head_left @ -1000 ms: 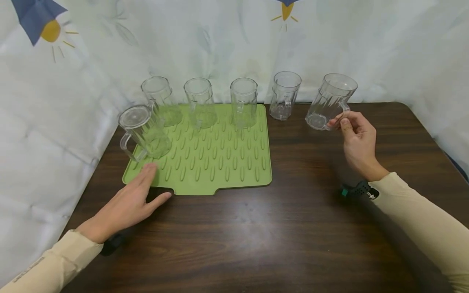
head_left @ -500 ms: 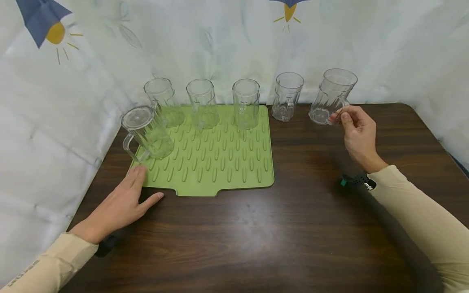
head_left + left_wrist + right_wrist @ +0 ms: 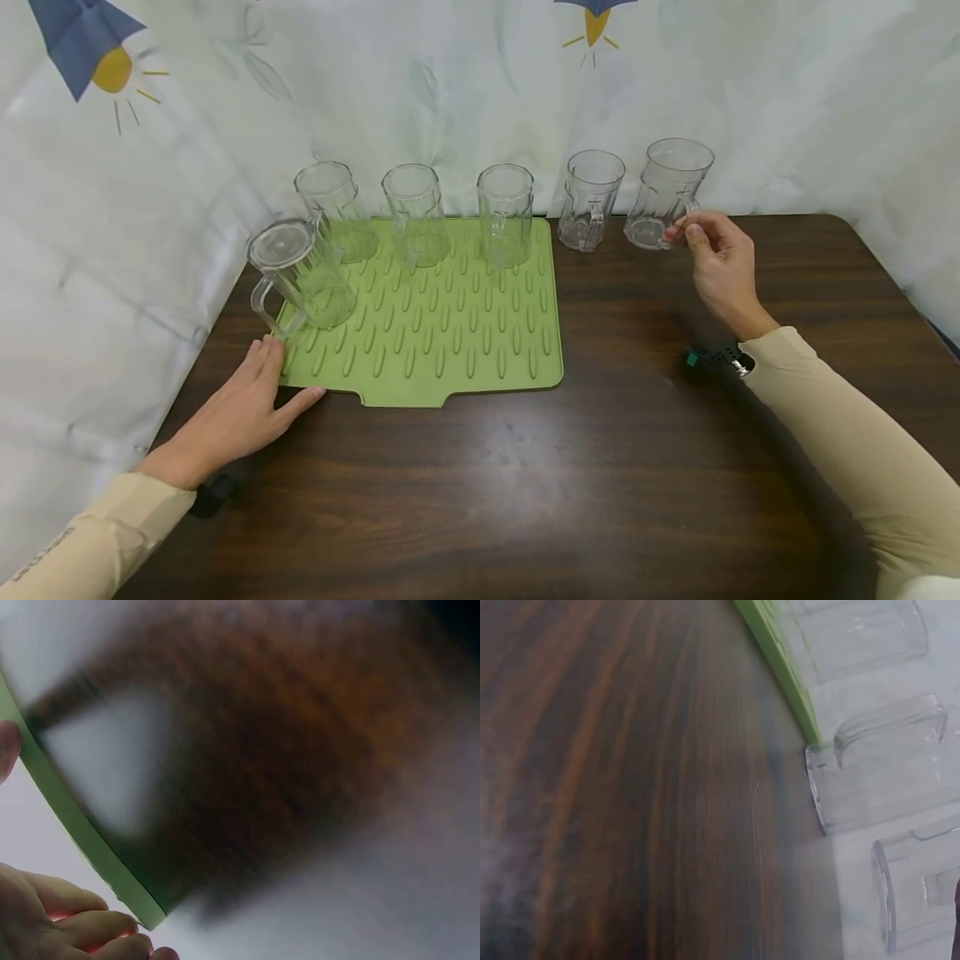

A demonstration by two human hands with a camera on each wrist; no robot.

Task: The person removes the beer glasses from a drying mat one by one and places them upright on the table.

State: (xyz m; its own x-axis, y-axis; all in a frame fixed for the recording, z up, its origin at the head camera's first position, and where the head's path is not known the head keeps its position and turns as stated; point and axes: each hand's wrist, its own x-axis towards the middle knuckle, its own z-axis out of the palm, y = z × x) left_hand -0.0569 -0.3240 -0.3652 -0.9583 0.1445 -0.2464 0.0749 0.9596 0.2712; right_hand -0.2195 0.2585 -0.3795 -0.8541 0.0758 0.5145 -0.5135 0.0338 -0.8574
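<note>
My right hand (image 3: 720,262) pinches the handle of a clear ribbed mug (image 3: 667,187) at the back right. That mug (image 3: 919,892) shows at the lower right of the right wrist view, its base close over the table. Just left of it stands another clear mug (image 3: 588,200), beside the green drying mat (image 3: 420,367). With fingers extended, my left hand (image 3: 225,417) rests at the mat's front left corner, fingertips right at the edge. In the left wrist view, fingers (image 3: 90,926) lie along the mat's rim (image 3: 82,832). Behind them is a mug (image 3: 300,275) with its base up, handle toward the left.
Along the mat's back edge stand three more clear mugs, at left (image 3: 337,212), middle (image 3: 416,217) and right (image 3: 506,217). A patterned white curtain (image 3: 465,83) closes off the back and sides of the dark wooden table (image 3: 525,492).
My right hand has carried the mug up and back, then left, nearer the neighbouring mug. My left hand has slid left from over the mat to its front left corner.
</note>
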